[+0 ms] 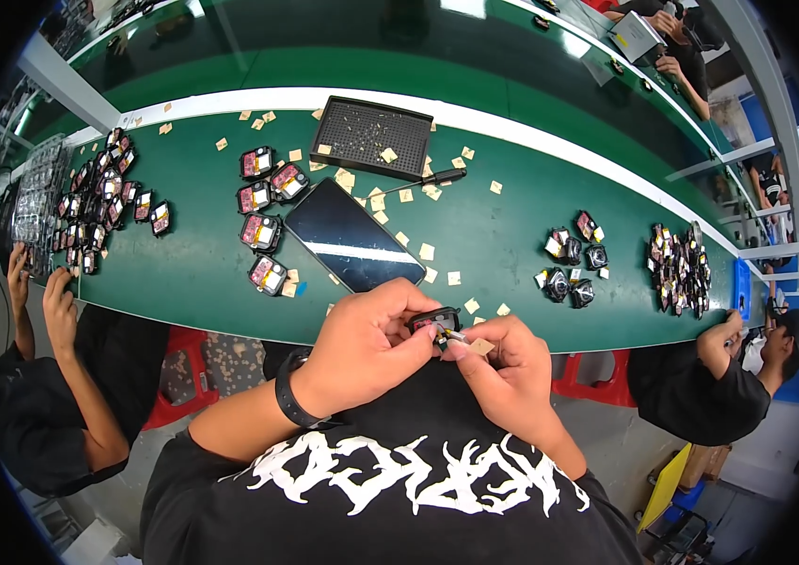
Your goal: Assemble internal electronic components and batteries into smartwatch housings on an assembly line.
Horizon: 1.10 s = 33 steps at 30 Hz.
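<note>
Green bench (475,235): long and littered with tan paper squares (427,251); a loose one could stick where you don't want it.
Dark glass panel (354,247): lies flat just beyond your hands; a dropped part could scratch it.
Left hand (362,344): curled, gripping the small black device (435,320) at the bench's near edge.
Right hand (508,367): pinching a small piece against the device; a slip likely drops it into your lap.

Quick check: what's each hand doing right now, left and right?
Left hand: closed on the small black part, gripping its left side.
Right hand: fingers pinched at the same part, a tan paper square at its fingertips.
</note>
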Available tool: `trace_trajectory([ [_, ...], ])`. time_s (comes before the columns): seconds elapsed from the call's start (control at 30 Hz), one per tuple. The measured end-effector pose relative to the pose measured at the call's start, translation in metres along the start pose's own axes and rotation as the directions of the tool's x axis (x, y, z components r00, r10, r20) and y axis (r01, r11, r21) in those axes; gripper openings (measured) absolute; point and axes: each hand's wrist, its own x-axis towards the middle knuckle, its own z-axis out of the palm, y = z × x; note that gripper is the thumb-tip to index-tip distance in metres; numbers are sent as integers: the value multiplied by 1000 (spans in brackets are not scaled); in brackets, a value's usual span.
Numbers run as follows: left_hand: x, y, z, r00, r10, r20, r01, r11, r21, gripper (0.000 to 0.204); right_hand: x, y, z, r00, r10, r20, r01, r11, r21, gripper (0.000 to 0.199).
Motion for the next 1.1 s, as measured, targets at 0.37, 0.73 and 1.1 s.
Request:
trace_trajectory([
  [0.37, -2, -6, 6, 997, 77, -32, -78, 996, -41, 19, 9, 0, 1, 992, -117, -42, 107, 975, -197, 6],
  [0.73, -3, -19, -4, 996, 83, 38, -81, 995, -61, 22, 9, 17, -1, 1000, -6, -23, 3, 995, -102, 8],
  [1.1, -4, -18, -8, 984, 130, 124, -121, 990, -76, 26, 17, -2, 4, 938, 324, 124, -347, 869, 353, 13],
])
